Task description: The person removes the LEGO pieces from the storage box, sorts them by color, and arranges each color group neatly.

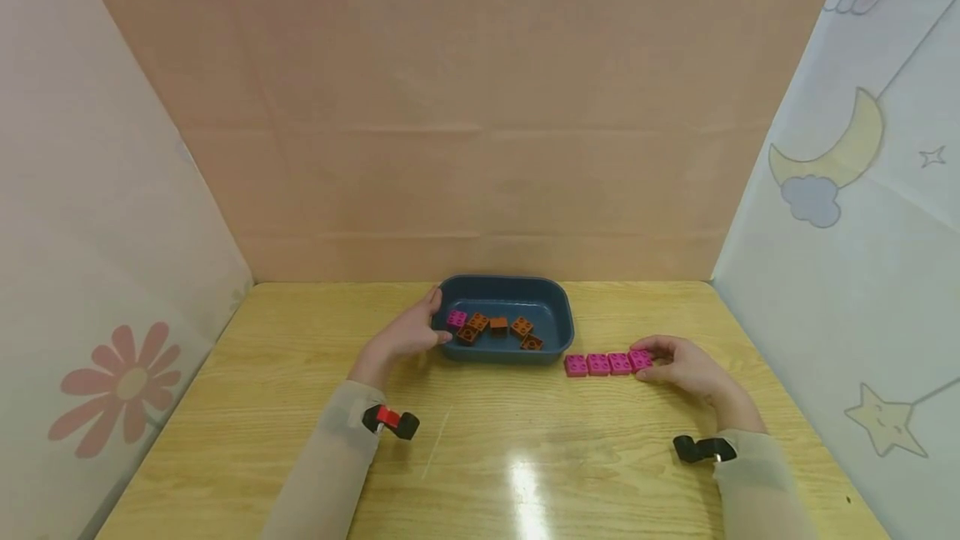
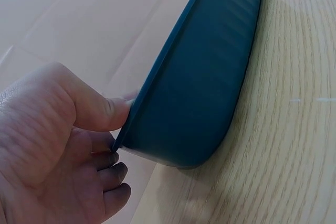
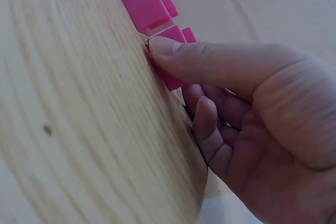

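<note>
A dark blue plastic tray (image 1: 517,356) stands near the table's back edge. My left hand (image 1: 408,333) grips its left end, the thumb over the rim (image 2: 137,103) in the left wrist view. Inside lie one pink toy brick (image 1: 457,319) and several brown bricks (image 1: 522,326). To the right of the tray, pink bricks (image 1: 597,364) stand in a row, studs up. My right hand (image 1: 678,363) pinches the pink brick (image 1: 641,359) at the row's right end between thumb and fingers. In the right wrist view that brick (image 3: 176,77) sits at the table surface beside its neighbour.
The wooden table (image 1: 562,457) runs up to a plain pinkish back wall (image 1: 480,148). Pale printed sheets (image 1: 847,290) flank it at right and left. Each sleeve carries a wrist camera band, a red and black one (image 1: 390,418) at left.
</note>
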`<state>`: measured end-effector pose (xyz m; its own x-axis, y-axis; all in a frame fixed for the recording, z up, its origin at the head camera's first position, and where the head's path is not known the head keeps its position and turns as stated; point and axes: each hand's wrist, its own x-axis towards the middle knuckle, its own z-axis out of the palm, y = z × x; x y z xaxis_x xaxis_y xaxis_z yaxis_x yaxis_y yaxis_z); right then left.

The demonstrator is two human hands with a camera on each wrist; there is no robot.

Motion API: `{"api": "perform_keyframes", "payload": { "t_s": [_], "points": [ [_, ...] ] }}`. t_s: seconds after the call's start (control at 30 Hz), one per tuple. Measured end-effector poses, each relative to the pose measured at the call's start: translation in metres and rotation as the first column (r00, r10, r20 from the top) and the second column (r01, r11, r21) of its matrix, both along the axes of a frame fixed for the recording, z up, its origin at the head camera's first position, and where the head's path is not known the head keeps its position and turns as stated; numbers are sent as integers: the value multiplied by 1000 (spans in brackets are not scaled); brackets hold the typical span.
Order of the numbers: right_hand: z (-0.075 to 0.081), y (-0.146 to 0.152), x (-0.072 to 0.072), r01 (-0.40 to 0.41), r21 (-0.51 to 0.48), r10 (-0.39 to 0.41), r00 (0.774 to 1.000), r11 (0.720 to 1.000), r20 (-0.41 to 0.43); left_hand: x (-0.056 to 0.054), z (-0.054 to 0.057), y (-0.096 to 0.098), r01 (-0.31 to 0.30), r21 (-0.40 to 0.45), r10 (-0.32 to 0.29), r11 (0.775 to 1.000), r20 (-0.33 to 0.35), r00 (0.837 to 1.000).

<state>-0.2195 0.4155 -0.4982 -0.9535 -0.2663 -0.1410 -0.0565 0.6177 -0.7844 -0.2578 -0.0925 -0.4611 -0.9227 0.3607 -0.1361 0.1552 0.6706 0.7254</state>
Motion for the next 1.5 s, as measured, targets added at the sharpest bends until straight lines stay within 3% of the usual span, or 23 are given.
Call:
{"api": "perform_keyframes", "payload": {
  "t_s": [0.87, 1.03, 1.3, 1.5],
  "points": [
    [1, 2, -3, -24, -11, 24, 1000, 1000, 14, -3, -3, 0, 25, 12, -25, 1000, 5, 1000],
    [0, 8, -4, -16, -49, 17, 1000, 999, 12, -3, -2, -1, 30, 17, -30, 999, 3, 1000],
    [15, 5, 0, 36, -150, -48, 995, 988, -83, -2, -1, 1, 14, 23, -15, 1000, 16, 1000],
    [35, -30, -10, 30, -263, -68, 988, 964, -136, -2, -1, 1, 4, 25, -4, 1000, 14, 1000]
  ]
}}
